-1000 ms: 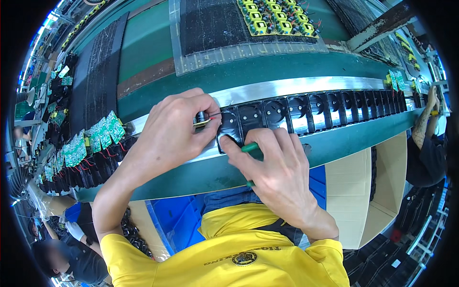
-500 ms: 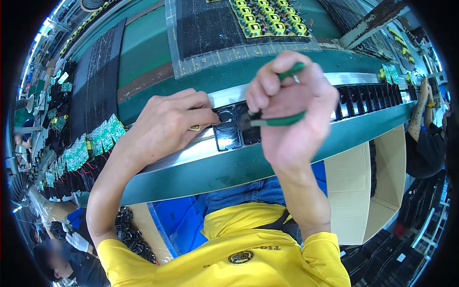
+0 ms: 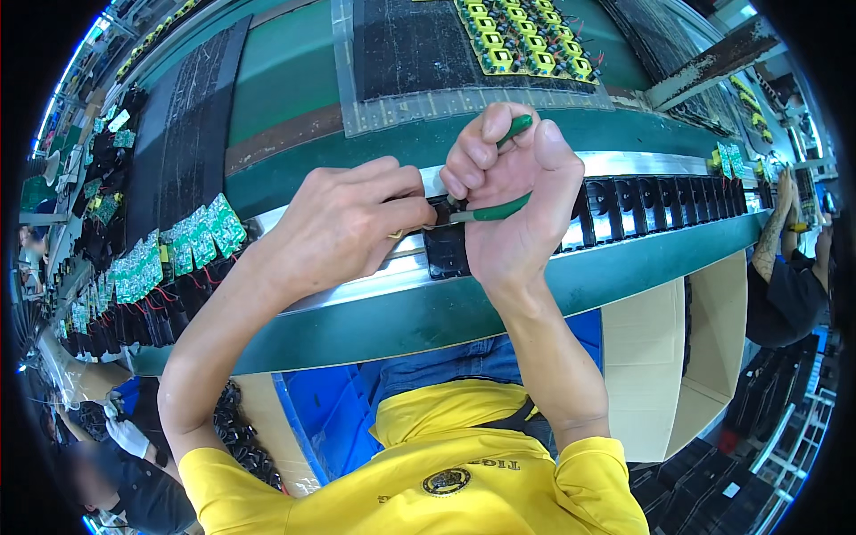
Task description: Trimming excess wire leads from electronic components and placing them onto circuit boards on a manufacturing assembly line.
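Green-handled pliers [image 3: 499,212] in the right hand [image 3: 513,241], fingers curled round them, handles spread; tips above the strip [image 3: 642,164], just beside the left fingertips. Left hand [image 3: 352,218] over the strip, thumb and fingers pinched on a small board [image 3: 398,234], only its yellowish edge showing. End case [image 3: 448,257] on the strip below the tips, partly hidden by the hands.

Change: half a second ago the pliers stood farther right of the left fingertips; now they have come in, hands almost meeting. Reading: the fine tool work seems at hand, left hand steadying. Whether the pliers grip anything: cannot tell.

Around: case row [image 3: 660,212] along the strip to the right; green boards [image 3: 209,236] at its left end; yellow parts [image 3: 526,45] beyond it; carton [image 3: 642,366] on its near side.
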Action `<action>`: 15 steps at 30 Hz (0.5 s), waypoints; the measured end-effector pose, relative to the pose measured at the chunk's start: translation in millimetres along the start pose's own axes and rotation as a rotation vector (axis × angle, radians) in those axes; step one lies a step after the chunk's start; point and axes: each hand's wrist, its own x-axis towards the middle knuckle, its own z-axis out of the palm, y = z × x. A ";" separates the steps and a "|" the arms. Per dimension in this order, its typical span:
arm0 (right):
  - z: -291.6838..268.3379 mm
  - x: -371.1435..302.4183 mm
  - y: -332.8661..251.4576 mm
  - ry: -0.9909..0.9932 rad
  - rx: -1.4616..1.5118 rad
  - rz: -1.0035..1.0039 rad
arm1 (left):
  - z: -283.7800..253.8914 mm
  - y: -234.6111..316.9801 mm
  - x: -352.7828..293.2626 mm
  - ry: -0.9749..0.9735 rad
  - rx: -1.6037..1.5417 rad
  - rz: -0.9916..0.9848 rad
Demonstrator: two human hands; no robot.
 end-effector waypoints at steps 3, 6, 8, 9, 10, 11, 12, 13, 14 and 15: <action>-5.0 -0.5 5.2 -0.056 -0.147 -0.022 | 1.8 -0.4 -0.6 0.016 -0.010 -0.008; -14.2 -0.8 10.3 -0.120 -0.290 -0.051 | 1.8 0.2 1.4 0.033 -0.009 -0.012; -21.9 -0.3 12.4 -0.176 -0.231 -0.075 | 3.0 1.5 2.5 0.041 0.014 -0.010; -24.9 0.0 12.4 -0.205 -0.201 -0.088 | 3.0 2.8 3.4 0.045 0.027 -0.007; -26.9 0.6 11.2 -0.234 -0.171 -0.102 | 1.9 4.7 4.8 0.050 0.040 -0.005; -22.5 2.1 8.7 -0.236 -0.169 -0.109 | -0.2 6.1 5.4 0.050 0.046 0.001; -15.2 3.4 4.8 -0.152 -0.141 -0.104 | -2.5 8.5 5.4 0.034 0.062 -0.011; -5.8 4.6 -0.8 -0.069 -0.113 -0.097 | -3.7 11.6 5.1 0.020 0.078 -0.026; 4.0 5.2 -7.4 0.014 -0.086 -0.089 | -4.7 14.6 5.1 0.007 0.093 -0.040; 12.1 4.9 -14.6 0.097 -0.059 -0.081 | -5.4 17.2 5.7 -0.005 0.107 -0.055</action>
